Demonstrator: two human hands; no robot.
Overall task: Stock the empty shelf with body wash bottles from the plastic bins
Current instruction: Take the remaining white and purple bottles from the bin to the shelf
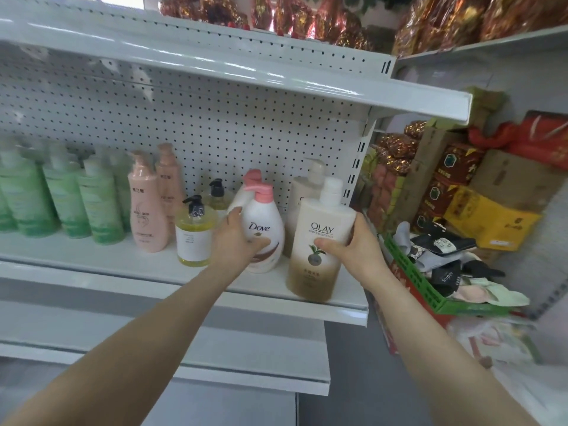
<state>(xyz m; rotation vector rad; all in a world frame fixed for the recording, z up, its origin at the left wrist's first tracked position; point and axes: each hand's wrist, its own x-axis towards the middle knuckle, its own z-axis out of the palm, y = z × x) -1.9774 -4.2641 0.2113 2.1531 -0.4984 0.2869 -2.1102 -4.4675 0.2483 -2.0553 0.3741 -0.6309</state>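
Your left hand (pixel 238 241) wraps the lower front of the Dove bottle (pixel 264 222), thumb across the label and fingers curled round its left side; your right hand (pixel 353 244) grips the Olay bottle (pixel 316 262) at mid-height, thumb on the front, fingers round the right flank; so each hand is closed on a bottle, neither spread wide; both bottles stand pump-up, long axis vertical, at the right end of the shelf (pixel 92 259), Dove just left of Olay with a narrow gap between them; a second Dove (pixel 246 192) and a second Olay (pixel 302 192) stand directly behind their twins, touching or only near, I cannot tell which; the relation that matters is depth: the Olay sits nearest the front lip, its base close to the edge, and whether it is fully planted or a shade lifted is not clear, while the Dove sits further in; so the push, I judge, runs away from you toward the pegboard (pixel 246 133), along the line of your forearms, and the right hand has further to go; keep the axis upright as you slide, since the tall Olay could tip over the lip if released early; leftward the yellow bottles (pixel 193 238), pink bottles (pixel 147 210) and green bottles (pixel 61 204) fill the row; a basket (pixel 408 281) of soft goods sits just right of the shelf end
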